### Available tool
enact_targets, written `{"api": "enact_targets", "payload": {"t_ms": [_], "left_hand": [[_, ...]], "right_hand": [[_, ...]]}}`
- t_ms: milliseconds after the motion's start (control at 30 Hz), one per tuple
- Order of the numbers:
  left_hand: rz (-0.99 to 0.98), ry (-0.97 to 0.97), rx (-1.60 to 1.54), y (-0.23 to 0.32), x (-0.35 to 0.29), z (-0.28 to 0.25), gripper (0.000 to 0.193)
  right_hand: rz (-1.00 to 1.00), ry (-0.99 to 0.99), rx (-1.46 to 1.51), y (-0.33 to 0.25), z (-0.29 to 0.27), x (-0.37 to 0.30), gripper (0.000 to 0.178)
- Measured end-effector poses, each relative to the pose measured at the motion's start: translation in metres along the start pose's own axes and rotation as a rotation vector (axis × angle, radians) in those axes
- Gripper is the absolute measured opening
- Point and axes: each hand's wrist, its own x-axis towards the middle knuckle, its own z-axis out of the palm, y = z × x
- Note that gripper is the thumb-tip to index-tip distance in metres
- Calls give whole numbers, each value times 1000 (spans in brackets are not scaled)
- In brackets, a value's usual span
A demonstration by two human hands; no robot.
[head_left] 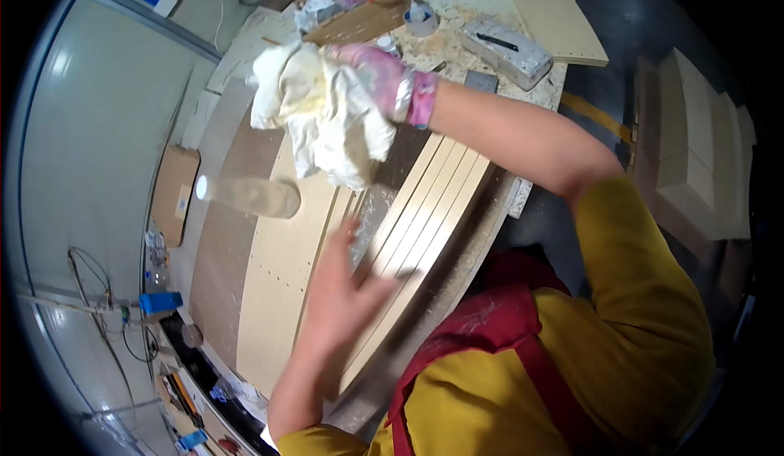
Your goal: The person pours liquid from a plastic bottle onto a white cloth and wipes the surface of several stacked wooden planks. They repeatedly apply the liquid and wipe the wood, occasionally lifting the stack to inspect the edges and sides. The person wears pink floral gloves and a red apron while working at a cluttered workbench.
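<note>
My right hand (pixel 374 79), in a pink patterned glove with silver tape round the wrist, grips a crumpled white cloth (pixel 314 113) with yellowish stains. The cloth hangs above the far part of the workbench and hides what lies under it. My left hand (pixel 339 305) is bare, slightly blurred, with fingers spread and nothing in it. It hovers over pale boards: a wide one (pixel 273 272) with small drilled holes, and several narrow strips (pixel 429 203) side by side to its right. Left of the cloth is a clear plastic bottle (pixel 255 197) with a white cap and cloudy contents.
Along the bench's far side are a roll of tape (pixel 420 20), a dusty block (pixel 508 52) with a black cutter (pixel 497 42) on it, and a pale panel (pixel 555 19). Stacked boards (pixel 706 146) stand at the right. A cardboard piece (pixel 174 195) leans by the left wall.
</note>
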Motion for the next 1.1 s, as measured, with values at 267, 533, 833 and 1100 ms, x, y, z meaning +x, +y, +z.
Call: {"api": "enact_targets", "payload": {"t_ms": [267, 533, 833, 1100], "left_hand": [[96, -128, 311, 37, 17, 22, 104], [-54, -183, 317, 63, 66, 53, 95], [-191, -54, 467, 61, 63, 78, 103], [-195, -223, 526, 58, 59, 70, 110]], "right_hand": [[-522, 33, -422, -166, 48, -179, 46], [-314, 530, -806, -72, -121, -225, 44], [-111, 283, -1141, 15, -150, -228, 48], [-371, 179, -871, 6, -102, -211, 18]]}}
